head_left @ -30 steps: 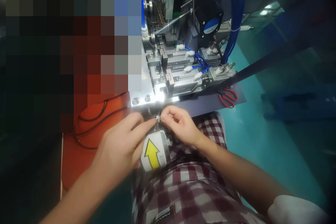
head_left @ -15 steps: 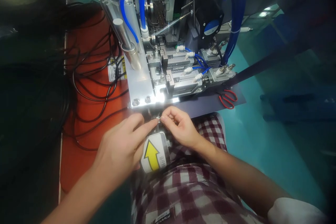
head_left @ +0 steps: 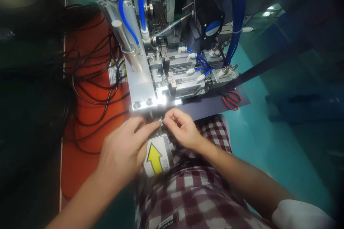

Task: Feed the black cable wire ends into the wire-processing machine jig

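My left hand [head_left: 122, 145] reaches in from the left, its index finger stretched out and the tip at a small shiny metal piece [head_left: 161, 121]. The thumb lies lower, apart from the index finger and partly hidden, beside a white cover [head_left: 157, 155] with a yellow arrow. My right hand [head_left: 182, 127] is closed in a pinch on the other side of the small piece. What lies between its fingertips is too small to make out. Just beyond both hands is the front edge of a metal machine plate [head_left: 139, 87].
Pneumatic cylinders [head_left: 188, 86] with blue tubes stand behind my hands. Red-handled pliers or snips [head_left: 232, 100] lie on a dark board [head_left: 212, 107] at the right. Black cables [head_left: 91, 94] loop over an orange surface [head_left: 88, 168] at the left.
The whole view has shifted slightly to the left. Both hands keep almost the same pose at the small metal piece.
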Tool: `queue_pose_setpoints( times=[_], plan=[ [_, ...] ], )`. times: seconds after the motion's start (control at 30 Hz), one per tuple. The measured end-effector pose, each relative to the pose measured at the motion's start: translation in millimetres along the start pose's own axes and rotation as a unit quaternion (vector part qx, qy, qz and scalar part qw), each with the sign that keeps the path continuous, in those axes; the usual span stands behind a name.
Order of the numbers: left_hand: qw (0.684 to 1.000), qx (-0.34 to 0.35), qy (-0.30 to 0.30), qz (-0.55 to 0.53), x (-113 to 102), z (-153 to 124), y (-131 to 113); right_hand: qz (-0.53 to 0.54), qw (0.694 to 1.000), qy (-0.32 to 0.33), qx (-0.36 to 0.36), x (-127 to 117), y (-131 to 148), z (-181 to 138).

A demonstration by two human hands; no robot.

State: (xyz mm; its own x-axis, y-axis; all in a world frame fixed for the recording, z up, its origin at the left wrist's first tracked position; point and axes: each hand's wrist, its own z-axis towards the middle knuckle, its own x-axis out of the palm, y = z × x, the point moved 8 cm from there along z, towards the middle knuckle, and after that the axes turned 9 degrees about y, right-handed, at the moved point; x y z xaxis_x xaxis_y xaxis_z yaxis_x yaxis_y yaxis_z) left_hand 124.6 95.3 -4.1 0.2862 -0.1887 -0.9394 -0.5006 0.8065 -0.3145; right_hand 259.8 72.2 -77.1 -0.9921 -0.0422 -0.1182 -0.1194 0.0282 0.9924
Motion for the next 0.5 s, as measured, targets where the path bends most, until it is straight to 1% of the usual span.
queue_pose_setpoints(
  times=[0.17, 0.37, 0.43, 0.5],
  plan=[
    [0.999, 0.005, -0.008, -0.034, 2.2, -0.9, 4.3, -0.005, 1.000, -0.012, -0.012, 0.3, -3.0, -0.2],
    [0.999, 0.009, -0.012, -0.037, 0.1, -0.5, 4.1, 0.081, 0.996, -0.016, 0.030, 1.8, -4.7, -5.9],
    [0.999, 0.009, -0.010, -0.036, 0.4, -0.9, 4.1, 0.092, 0.995, -0.015, 0.032, 1.3, -2.6, -7.3],
    [0.999, 0.010, -0.007, -0.035, 1.3, -1.4, 4.2, 0.078, 0.996, -0.008, 0.032, 1.6, -1.0, -8.1]
  ],
)
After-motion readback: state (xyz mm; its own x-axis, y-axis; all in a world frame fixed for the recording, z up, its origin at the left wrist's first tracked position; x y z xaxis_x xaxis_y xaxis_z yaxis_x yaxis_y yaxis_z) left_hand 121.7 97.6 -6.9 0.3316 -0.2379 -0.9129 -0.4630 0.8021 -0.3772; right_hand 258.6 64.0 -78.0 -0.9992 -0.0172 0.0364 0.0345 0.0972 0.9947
